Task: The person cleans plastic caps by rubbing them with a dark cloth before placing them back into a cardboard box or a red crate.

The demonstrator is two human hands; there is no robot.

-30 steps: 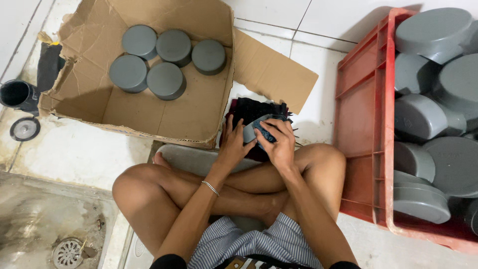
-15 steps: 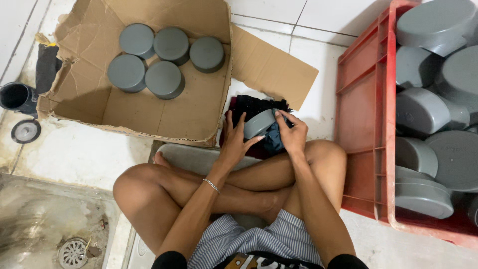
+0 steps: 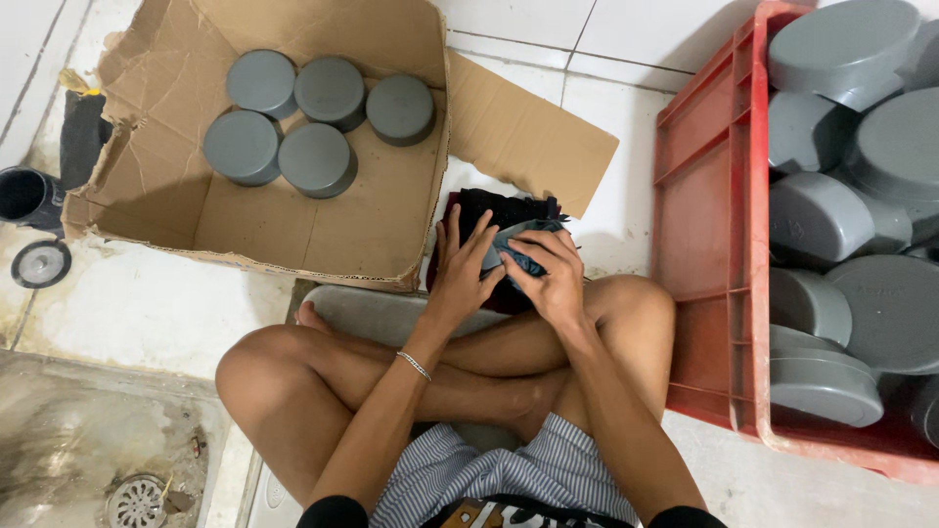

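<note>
Left hand: the left hand (image 3: 460,269) sits out front of the crossed legs, fingers spread and pressed against the side of a grey cap (image 3: 496,256), cupping it.
Right hand: the right hand (image 3: 550,279) lies curled over the top of that cap, fingers bent and pinching a dark blue rag (image 3: 523,262) against it.
Grey cap: mostly hidden between the two hands, only a sliver of its grey side showing; it is held just above the knees, over the dark cloth.
Dark cloth: a bundle of black and dark red cloth (image 3: 489,210) lies on the white tile floor (image 3: 606,39), right behind the hands.
Cardboard box: an open cardboard box (image 3: 381,225) sits to the left front, flaps folded out, with five round grey caps (image 3: 318,158) inside, standing flat side up and packed close together.
Red crate: a red plastic crate (image 3: 706,215) stands just beside the right knee, piled with larger grey caps (image 3: 831,59) lying at all angles.
Wrist: a thin silver bracelet (image 3: 414,366) rides on the left wrist.
Far left: a black pipe piece (image 3: 27,196) and a floor drain (image 3: 135,501) sit well apart from the hands.
</note>
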